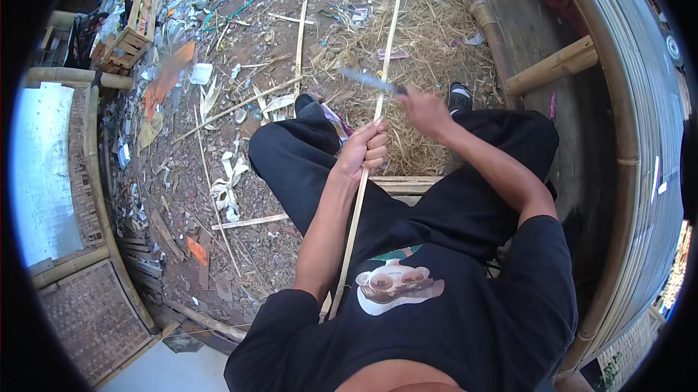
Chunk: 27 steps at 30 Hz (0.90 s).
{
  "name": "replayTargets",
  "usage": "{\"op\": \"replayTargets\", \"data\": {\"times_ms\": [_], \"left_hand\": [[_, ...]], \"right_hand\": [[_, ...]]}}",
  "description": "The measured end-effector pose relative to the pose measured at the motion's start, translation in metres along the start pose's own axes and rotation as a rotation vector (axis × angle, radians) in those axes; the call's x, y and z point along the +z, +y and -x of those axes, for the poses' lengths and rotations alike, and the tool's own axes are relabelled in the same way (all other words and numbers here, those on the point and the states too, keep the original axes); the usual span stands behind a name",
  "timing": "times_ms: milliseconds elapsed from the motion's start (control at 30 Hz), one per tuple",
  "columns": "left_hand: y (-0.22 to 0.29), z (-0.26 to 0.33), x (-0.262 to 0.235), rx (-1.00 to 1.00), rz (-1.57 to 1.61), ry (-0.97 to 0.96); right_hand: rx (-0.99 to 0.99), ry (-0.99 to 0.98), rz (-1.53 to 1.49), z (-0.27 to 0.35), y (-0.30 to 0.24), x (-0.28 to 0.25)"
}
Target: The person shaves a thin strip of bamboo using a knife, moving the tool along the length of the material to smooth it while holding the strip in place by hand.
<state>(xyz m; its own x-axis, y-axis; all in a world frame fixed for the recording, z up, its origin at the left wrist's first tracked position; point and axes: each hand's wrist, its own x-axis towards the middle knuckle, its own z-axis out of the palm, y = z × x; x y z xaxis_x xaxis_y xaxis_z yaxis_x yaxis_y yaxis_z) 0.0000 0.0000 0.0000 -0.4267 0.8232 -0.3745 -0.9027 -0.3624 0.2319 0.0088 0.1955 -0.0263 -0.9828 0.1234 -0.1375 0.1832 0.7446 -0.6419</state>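
Observation:
A long pale bamboo strip (pixel 391 36) runs from beside my torso, between my legs, out over the ground ahead. My left hand (pixel 363 148) is closed around it in a fist at about knee height. In my right hand (pixel 425 111) is a knife (pixel 371 80), held by its dark handle. Its blade points left and crosses the strip a little beyond my left fist; whether the edge touches the strip I cannot tell. The blade looks slightly blurred.
Dry shavings (pixel 429 50) cover the ground ahead, with litter around. More strips, one a pale strip (pixel 300 43), lie to the left. A wooden crate (pixel 134 25) stands far left. Bamboo framing (pixel 552 66) borders the right, and a woven panel (pixel 91 319) the lower left.

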Motion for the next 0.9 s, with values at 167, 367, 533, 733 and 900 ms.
{"op": "replayTargets", "data": {"times_ms": [167, 367, 533, 733, 900], "left_hand": [[0.012, 0.001, 0.001, 0.008, -0.007, 0.036], [0.011, 0.007, 0.003, 0.07, -0.082, -0.006], [0.016, -0.003, 0.006, 0.083, -0.063, -0.024], [0.013, -0.003, 0.003, 0.056, -0.117, 0.049], [0.006, 0.001, 0.011, 0.041, -0.227, 0.064]], "right_hand": [[-0.06, 0.045, 0.246, -0.06, 0.029, -0.004], [0.133, 0.147, 0.241, -0.051, 0.06, -0.026], [0.23, 0.216, -0.043, -0.046, 0.049, -0.009], [-0.249, 0.144, -0.091, -0.027, 0.012, -0.031], [-0.294, 0.001, 0.149, -0.031, 0.017, -0.03]]}}
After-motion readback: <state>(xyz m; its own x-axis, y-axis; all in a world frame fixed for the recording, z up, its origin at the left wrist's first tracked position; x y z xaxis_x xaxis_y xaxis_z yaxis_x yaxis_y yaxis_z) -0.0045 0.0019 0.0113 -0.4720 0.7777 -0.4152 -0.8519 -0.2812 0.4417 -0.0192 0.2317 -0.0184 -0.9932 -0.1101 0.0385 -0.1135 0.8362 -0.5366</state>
